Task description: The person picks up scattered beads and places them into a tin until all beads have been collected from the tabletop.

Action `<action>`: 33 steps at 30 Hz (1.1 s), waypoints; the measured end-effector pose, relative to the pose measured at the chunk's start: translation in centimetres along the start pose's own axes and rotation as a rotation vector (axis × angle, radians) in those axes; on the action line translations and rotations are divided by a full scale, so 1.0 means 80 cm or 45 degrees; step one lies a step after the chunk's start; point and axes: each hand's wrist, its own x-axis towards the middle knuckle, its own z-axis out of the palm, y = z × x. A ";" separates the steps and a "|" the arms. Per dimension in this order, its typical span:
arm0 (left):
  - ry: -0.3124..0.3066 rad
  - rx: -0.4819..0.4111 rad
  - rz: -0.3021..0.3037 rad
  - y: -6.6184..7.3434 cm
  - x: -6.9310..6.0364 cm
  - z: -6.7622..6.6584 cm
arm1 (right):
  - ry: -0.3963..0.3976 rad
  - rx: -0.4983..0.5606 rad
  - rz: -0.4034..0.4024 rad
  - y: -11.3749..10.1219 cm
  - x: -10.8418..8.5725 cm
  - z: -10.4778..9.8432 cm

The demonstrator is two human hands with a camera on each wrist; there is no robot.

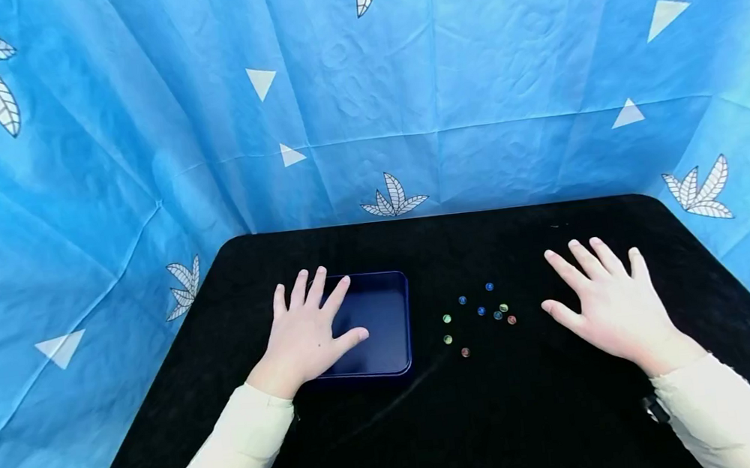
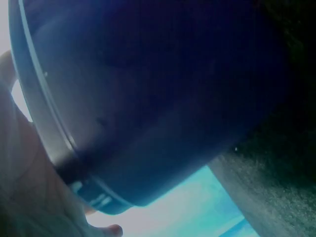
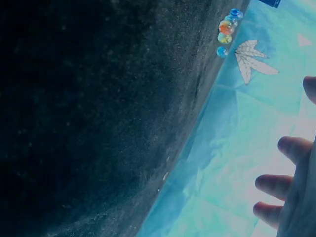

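Note:
In the head view a dark blue tray lies on the black table; my left hand, fingers spread, is over its left part and hides that side. The left wrist view shows the tray's side close up, with part of the left hand beside it. Several small glass marbles, among them a blue one, a green one and a reddish one, lie right of the tray. My right hand is spread to the right of the marbles, holding nothing.
The black cloth-covered table has a blue curtain with leaf and triangle prints behind it and at both sides. A small dark object sits at the right sleeve's cuff.

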 end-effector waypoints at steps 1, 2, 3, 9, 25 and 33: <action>-0.001 -0.001 -0.004 -0.001 -0.001 0.000 | -0.002 0.002 0.001 -0.001 -0.001 0.000; -0.001 -0.003 -0.006 -0.002 -0.002 0.001 | -0.001 0.004 0.002 -0.001 -0.001 0.001; 0.004 -0.009 -0.007 -0.003 -0.002 0.002 | 0.001 0.004 0.002 -0.001 -0.002 0.002; 0.017 -0.064 -0.019 -0.005 -0.003 0.003 | 0.024 0.025 0.004 -0.003 -0.001 0.002; -0.026 -0.279 -0.148 -0.038 -0.007 -0.008 | 0.125 0.181 -0.039 -0.021 0.001 0.001; -0.148 -0.587 -0.247 -0.071 -0.001 -0.025 | 0.196 0.246 -0.071 -0.024 0.007 -0.004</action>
